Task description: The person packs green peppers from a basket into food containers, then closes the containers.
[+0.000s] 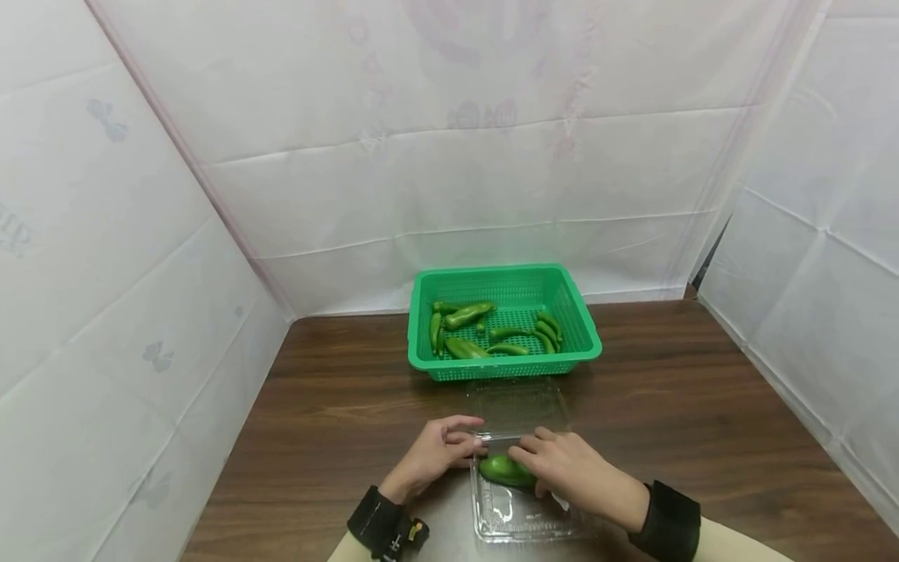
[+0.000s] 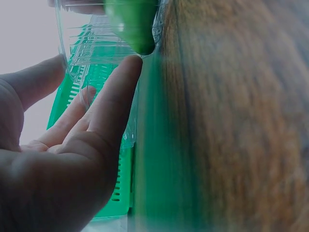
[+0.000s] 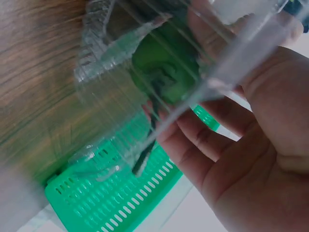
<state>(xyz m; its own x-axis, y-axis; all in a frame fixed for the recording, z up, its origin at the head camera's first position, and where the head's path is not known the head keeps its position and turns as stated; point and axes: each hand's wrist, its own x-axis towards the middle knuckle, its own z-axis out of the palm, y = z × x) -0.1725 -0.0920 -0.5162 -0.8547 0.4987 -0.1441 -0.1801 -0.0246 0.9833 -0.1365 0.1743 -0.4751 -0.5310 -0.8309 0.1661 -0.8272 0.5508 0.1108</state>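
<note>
A large green pepper (image 1: 504, 471) lies sideways in the base of a hinged clear plastic box (image 1: 523, 523), its lid (image 1: 520, 406) folded back towards the basket. My right hand (image 1: 570, 470) reaches into the box and holds the pepper at its stem end. In the right wrist view, the pepper's dark stem (image 3: 147, 145) shows through the clear wall. My left hand (image 1: 437, 454) is at the box's left side, fingers extended. In the left wrist view, its thumb and index fingertip (image 2: 133, 65) touch the box's outside near the pepper's tip (image 2: 145, 43).
A green plastic basket (image 1: 590, 343) stands just behind the box's lid, with several green peppers (image 1: 469, 314) of varied size in it. White sheeting (image 1: 492, 179) closes off the back and both sides of the brown wooden table (image 1: 337, 421).
</note>
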